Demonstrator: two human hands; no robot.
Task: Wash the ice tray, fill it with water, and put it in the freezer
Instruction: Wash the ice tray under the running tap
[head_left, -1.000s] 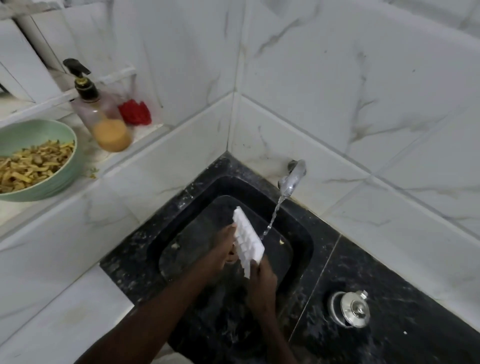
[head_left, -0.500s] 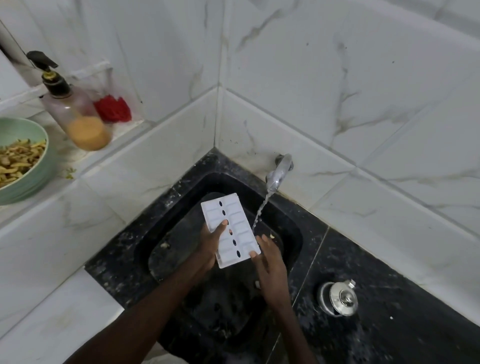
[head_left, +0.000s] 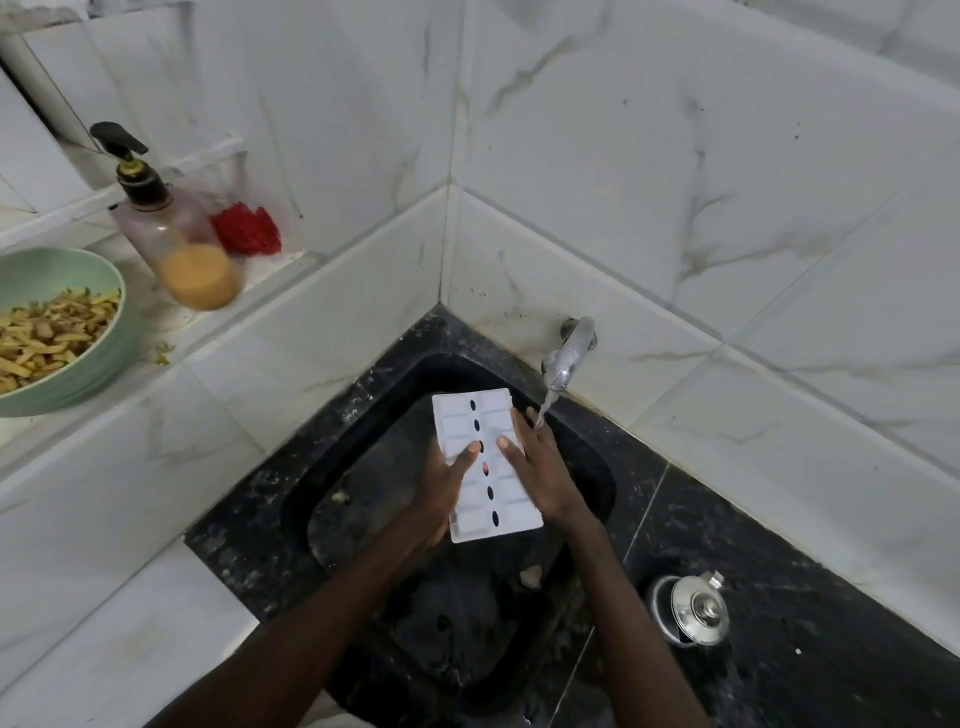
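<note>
- Head view: ice tray (head_left: 485, 462) was on edge 1 s ago. It is now flat, underside up, over the sink (head_left: 363, 395).
- Left hand (head_left: 441, 488) and right hand (head_left: 540, 467) each grip 1 long edge, thumb on top.
- The stream from the tap (head_left: 569, 356) hits the right hand's fingers, just beside the tray. Likely still the wash step, filling not begun.

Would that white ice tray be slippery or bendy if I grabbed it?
Probably slippery: the ice tray is held beside the running tap, so it is likely wet. It looks like thin plastic, so probably light and slightly bendy. The left hand and right hand both grip it, perhaps for steadiness.
</note>
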